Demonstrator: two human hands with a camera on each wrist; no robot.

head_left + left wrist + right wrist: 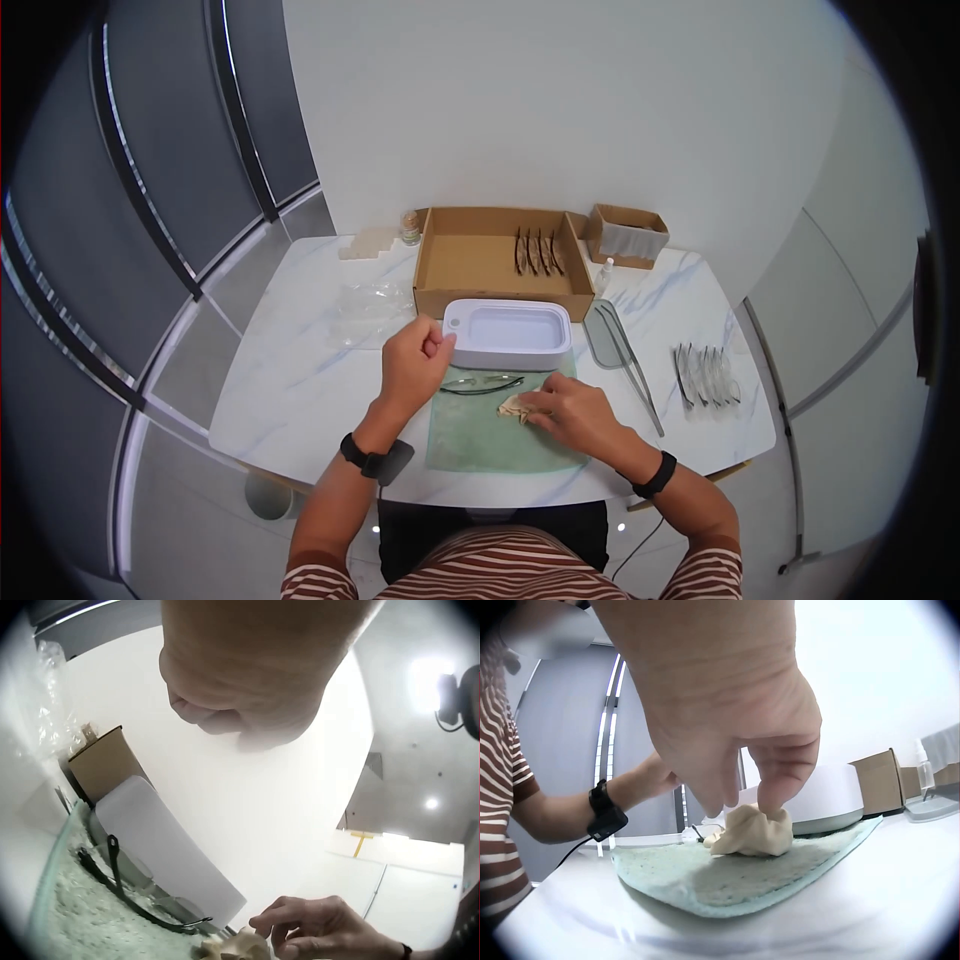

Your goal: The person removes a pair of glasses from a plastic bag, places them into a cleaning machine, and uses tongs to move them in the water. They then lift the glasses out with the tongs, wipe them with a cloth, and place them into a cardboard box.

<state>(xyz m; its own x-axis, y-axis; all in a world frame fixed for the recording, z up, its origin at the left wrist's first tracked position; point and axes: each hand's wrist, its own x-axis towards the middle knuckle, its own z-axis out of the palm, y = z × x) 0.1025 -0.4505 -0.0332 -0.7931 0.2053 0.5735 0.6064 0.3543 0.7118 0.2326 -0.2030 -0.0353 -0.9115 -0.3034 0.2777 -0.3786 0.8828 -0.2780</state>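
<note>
My right hand (575, 412) pinches a crumpled cream cloth (754, 831) between thumb and fingers, low over the green mat (500, 445). On that mat, just left of the cloth, lies a pair of glasses (142, 892) with dark temples. My left hand (413, 362) is raised at the left end of a white tub-shaped device (508, 358), its fingers curled in and nothing seen in them. The device has a round button and a long open basin, and stands at the mat's far edge.
Behind the device, a cardboard box (460, 262) holds several glasses (540, 252). More glasses (707, 377) lie at the right, past a grey-green tray (605, 335) with long tweezers (640, 380). A smaller box (625, 238), a small bottle (605, 275) and clear plastic packaging (370, 315) stand around.
</note>
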